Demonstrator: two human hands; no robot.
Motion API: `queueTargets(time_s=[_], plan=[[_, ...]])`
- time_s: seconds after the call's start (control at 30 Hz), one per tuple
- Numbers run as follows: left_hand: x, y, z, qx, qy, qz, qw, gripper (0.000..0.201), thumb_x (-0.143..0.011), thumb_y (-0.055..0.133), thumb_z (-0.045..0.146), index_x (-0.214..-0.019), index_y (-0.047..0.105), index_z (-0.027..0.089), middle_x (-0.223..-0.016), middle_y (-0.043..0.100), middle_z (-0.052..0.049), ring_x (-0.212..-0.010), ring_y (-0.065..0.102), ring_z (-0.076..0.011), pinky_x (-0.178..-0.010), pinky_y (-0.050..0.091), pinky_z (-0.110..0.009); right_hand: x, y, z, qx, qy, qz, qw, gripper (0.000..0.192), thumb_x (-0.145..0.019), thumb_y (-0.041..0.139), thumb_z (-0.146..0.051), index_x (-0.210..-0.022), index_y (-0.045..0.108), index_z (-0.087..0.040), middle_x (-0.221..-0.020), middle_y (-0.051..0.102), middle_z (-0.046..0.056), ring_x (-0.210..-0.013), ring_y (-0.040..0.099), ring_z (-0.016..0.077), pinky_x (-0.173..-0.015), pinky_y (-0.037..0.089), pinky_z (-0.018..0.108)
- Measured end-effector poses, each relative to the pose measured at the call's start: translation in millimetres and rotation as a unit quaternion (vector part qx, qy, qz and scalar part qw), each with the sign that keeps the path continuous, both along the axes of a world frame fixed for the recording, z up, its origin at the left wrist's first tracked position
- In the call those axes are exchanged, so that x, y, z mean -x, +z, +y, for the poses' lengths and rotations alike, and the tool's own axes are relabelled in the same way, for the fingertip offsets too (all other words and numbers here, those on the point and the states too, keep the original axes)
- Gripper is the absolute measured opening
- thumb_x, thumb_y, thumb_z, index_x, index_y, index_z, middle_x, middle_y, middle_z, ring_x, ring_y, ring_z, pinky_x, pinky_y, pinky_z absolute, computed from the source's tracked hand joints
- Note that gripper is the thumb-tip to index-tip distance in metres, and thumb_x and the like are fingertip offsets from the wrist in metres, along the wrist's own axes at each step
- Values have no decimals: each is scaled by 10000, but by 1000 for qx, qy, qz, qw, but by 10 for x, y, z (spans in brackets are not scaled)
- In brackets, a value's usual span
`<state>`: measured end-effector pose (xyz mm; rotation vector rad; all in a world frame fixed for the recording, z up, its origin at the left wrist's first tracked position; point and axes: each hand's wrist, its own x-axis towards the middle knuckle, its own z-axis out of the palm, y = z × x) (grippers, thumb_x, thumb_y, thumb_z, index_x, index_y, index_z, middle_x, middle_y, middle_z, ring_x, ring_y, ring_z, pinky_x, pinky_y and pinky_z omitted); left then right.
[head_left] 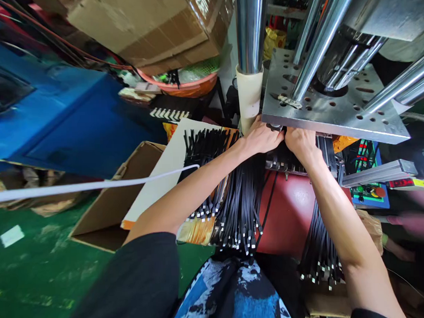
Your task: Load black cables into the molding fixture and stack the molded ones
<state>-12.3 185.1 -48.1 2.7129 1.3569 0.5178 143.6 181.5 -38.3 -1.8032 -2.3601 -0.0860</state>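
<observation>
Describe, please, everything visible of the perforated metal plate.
The perforated metal plate is thick, silvery and apparently level, with round holes, slots and one larger opening. Shiny rods meet its upper face, where a small whitish item lies. The left hand and right hand are at its near edge; contact is unclear.

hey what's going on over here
A person's left hand and right hand are close together at a black fixture beneath a perforated metal plate. Whatever they hold is hidden. Black cables with pale ends lie in bunches to the left and right of a red surface.
</observation>
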Motion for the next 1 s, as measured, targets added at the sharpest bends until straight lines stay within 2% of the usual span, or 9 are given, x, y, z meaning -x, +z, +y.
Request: queueTargets(time_s=[0.07, 0.13, 0.2, 0.27, 0.37, 0.43, 0.73, 0.9, 1.0], plan=[[-1, 4, 17, 9, -8, -20, 1000, 364, -1065, 469, 248, -1256, 695, 37, -1296, 727, -257, -1298, 657, -371, -1198, 418, -559, -24, 53, -4, 8, 3, 5, 1000, 439, -987, 355, -82, -1258, 700, -49, -1173, 712, 288, -1102, 657, 371, -947, 497, 510], [80, 18, -187, 9, -1, -65, 998, 366, -1068, 467, 236, -1310, 654, 36, -1365, 687, -253, -1342, 628, -352, -1190, 449, -521, -43, 97, -281, -13, 1, 26, 1000, 434, -991, 369, -91, -1308, 665, -75, -1208, 701, 268, -1083, 667, 345, -910, 509, 458], [246, 39, -634, -5, 22, -141, 990, 362, -1063, 474, 224, -1356, 614, 63, -1427, 643, -228, -1380, 595, -321, -1189, 466, -484, -36, 66, -854, -42, -23, 69, 996, 403, -1030, 363, -143, -1331, 630, -107, -1198, 701, 238, -996, 690, 307, -809, 514, 390], [448, 65, -1230, 15, 38, -211, 977, 303, -1051, 511, 242, -1300, 637, 125, -1355, 679, -167, -1285, 645, -277, -1145, 509, -442, 15, -68, -1590, 9, -51, 104, 993, 294, -1080, 397, -264, -1190, 641, -145, -1015, 725, 164, -778, 693, 253, -640, 468, 331], [669, 110, -2052, 193, 65, -255, 945, 193, -1045, 534, 296, -1095, 700, 209, -1028, 753, -42, -894, 723, -197, -858, 595, -326, 178, -349, -2525, 176, -62, 85, 979, 226, -1083, 512, -382, -1050, 612, -182, -880, 729, 88, -645, 691, 220, -532, 387, 303], [715, 122, -2383, 319, 103, -255, 907, 209, -1039, 541, 337, -1048, 726, 239, -934, 764, -9, -760, 707, -200, -716, 571, -319, 308, -487, -2824, 232, -90, 61, 967, 193, -1092, 511, -347, -1021, 592, -186, -926, 736, 84, -673, 722, 208, -531, 383, 288], [576, -173, -2654, 480, 152, -294, 812, 180, -919, 660, 525, -962, 784, 403, -723, 741, 15, -642, 727, -309, -629, 583, -422, 417, -536, -2706, 274, -113, 52, 954, 99, -1026, 553, -186, -1052, 642, -152, -938, 768, 104, -765, 793, 259, -591, 502, 301], [477, -459, -2905, 579, 176, -380, 700, 549, -782, 779, 668, -1196, 775, 307, -967, 807, -84, -879, 800, -323, -870, 651, -432, 174, -576, -2680, 246, -189, 77, 948, 162, -974, 510, -94, -944, 661, -147, -877, 779, 141, -799, 786, 278, -654, 527, 312], [277, -552, -2921, 598, 194, -476, 615, 825, -676, 853, 743, -1323, 712, 251, -1249, 774, -152, -1156, 754, -339, -1061, 593, -433, -40, -383, -2808, 241, -136, 199, 940, 161, -950, 527, -85, -917, 659, -171, -863, 778, 77, -768, 756, 210, -698, 509, 264]])
